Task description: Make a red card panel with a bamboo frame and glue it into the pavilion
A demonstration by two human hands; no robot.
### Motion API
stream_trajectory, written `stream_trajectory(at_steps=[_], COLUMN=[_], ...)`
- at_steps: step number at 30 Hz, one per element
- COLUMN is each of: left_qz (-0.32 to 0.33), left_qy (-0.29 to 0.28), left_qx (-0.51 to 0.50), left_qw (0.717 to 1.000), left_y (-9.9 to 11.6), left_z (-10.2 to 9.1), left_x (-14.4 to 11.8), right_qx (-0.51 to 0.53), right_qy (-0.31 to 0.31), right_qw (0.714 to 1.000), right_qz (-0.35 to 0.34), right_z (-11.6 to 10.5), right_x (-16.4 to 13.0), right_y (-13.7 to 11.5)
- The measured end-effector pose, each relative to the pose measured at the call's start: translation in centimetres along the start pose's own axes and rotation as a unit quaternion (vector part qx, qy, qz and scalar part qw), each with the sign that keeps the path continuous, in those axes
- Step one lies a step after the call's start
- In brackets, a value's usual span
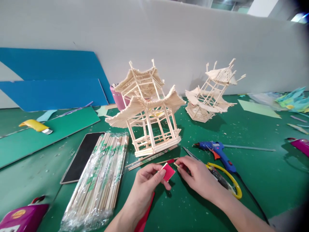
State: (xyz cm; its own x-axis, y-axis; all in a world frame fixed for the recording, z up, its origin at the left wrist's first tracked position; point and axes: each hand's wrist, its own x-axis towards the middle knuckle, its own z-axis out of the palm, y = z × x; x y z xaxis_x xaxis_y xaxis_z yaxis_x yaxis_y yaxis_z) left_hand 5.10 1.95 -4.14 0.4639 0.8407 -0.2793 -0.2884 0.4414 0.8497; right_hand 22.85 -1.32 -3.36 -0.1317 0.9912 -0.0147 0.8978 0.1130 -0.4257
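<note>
A two-tiered pagoda of pale sticks stands mid-mat, with a wrapped bundle of chopsticks lying to its left. Just before the pagoda, the left hand pinches a small, flat red square between thumb and fingers. The right hand grips a short stick, its tip close beside the square.

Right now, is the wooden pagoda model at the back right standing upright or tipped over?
Tipped. The smaller pagoda model leans to the left on the green mat, its roof tilted, while the bigger pagoda model stands straight.
</note>
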Motion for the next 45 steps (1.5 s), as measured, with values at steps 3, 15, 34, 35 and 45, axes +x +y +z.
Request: stream_trajectory(at_steps=[3,15,34,35,45], left_qz=[0.006,0.004,0.026,0.030,0.058], left_qy=[-0.010,-0.022,0.016,0.022,0.012], left_qx=[-0.005,-0.024,-0.021,-0.020,0.044], left_qw=[1.000,0.999,0.999,0.999,0.997], left_y=[0.1,0.2,0.3,0.3,0.0], left_z=[-0.1,0.1,0.4,0.4,0.1], left_x=[0.0,-0.5,-0.1,-0.1,-0.2], right_qx=[0.017,0.044,0.004,-0.012,-0.037], right_qy=[0.001,0.011,0.136,0.152,0.132], right_qw=[1.000,0.999,0.974,0.970,0.952], right_qz=[0.005,0.016,0.184,0.190,0.274], right_z=[0.5,1.0,-0.8,-0.8,-1.7], right_x=[-0.1,-0.6,-8.7,-8.8,-5.3], right_y=[0.0,-0.3,7.9,8.5,14.7])
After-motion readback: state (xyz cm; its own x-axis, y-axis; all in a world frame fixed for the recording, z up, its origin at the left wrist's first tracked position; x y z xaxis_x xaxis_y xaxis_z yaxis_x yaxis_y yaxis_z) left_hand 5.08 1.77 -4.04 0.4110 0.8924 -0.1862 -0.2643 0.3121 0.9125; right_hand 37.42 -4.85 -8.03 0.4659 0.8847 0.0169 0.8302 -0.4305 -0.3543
